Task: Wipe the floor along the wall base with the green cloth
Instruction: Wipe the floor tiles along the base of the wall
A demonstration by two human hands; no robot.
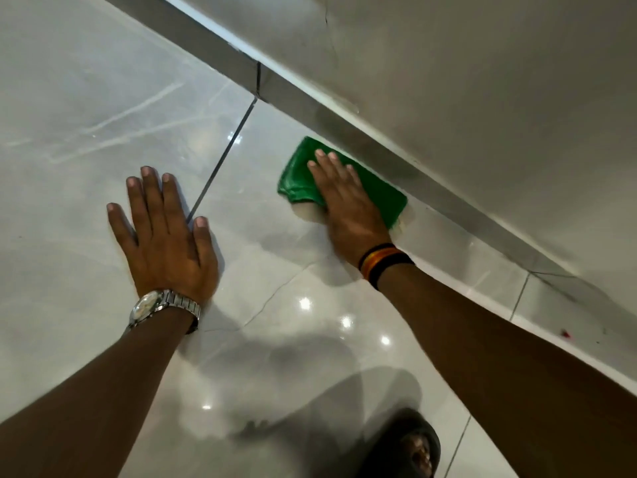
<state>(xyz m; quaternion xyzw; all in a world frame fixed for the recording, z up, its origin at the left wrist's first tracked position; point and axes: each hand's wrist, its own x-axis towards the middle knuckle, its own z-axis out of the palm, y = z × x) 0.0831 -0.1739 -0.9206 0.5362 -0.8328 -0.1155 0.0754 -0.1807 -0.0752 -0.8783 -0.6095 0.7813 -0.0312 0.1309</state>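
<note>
Pressing hand: the right hand [348,201] is lying flat on the green cloth [300,174], palm down, fingers [325,163] stretched out and released rather than clenched, pinning the cloth to the floor without gripping it.
Cloth: it is sitting folded on the floor [86,98], its far edge touching the grey skirting [448,198] at the foot of the wall [482,81].
Bracing hand: the left hand [163,232] is resting palm down on the floor, well apart from the cloth, fingers spread and holding nothing; its thumb is lying just beside a dark grout line [224,157].
Wrists: a metal watch [162,307] is sitting on the left wrist, a striped band [384,262] on the right.
Floor: glossy pale tiles are reflecting ceiling lights and both arms.
Lower edge: a foot in a dark sandal [410,446] is showing near the right forearm.
Floor by the wall: a small red speck [565,334] is lying near the skirting.
</note>
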